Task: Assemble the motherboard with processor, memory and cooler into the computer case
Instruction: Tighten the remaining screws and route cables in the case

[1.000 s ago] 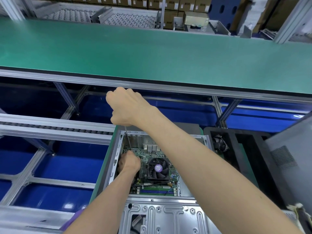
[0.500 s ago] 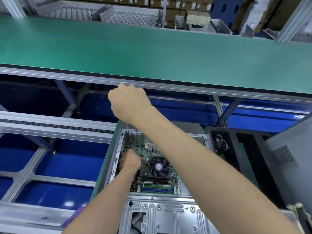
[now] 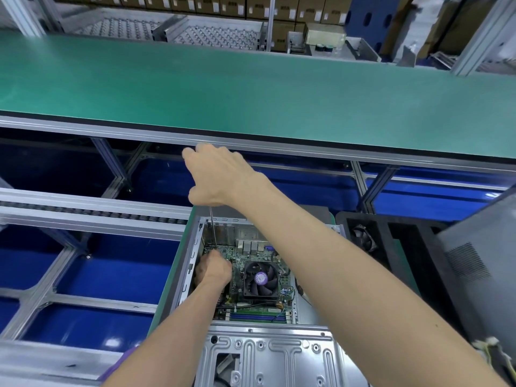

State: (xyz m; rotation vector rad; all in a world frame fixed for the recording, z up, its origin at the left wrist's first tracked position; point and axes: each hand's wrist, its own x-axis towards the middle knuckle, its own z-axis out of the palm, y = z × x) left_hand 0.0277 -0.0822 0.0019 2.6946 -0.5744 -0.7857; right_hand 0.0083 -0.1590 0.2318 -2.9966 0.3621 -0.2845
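Note:
The open grey computer case [image 3: 182, 277] lies flat below me. Inside it sits the green motherboard [image 3: 237, 265] with its black cooler fan [image 3: 261, 279] and memory sticks [image 3: 257, 312]. My right hand [image 3: 220, 174] is raised above the case's far left corner and grips the handle of a screwdriver. The thin shaft of the screwdriver [image 3: 213, 230] runs down to the board's far left corner. My left hand [image 3: 213, 269] is inside the case with its fingers curled at the shaft's tip. The tip itself is hidden.
A wide green conveyor belt [image 3: 251, 93] runs across behind the case. To the right are a black foam tray [image 3: 391, 247] holding a fan and a grey side panel [image 3: 480, 269]. Blue bins [image 3: 111, 269] and an aluminium roller rail [image 3: 83, 213] lie to the left. The case's metal bay plate [image 3: 265, 356] is nearest me.
My right hand has turned on the screwdriver handle, and its fingers now reach further forward. My left hand has stayed at the shaft's tip.

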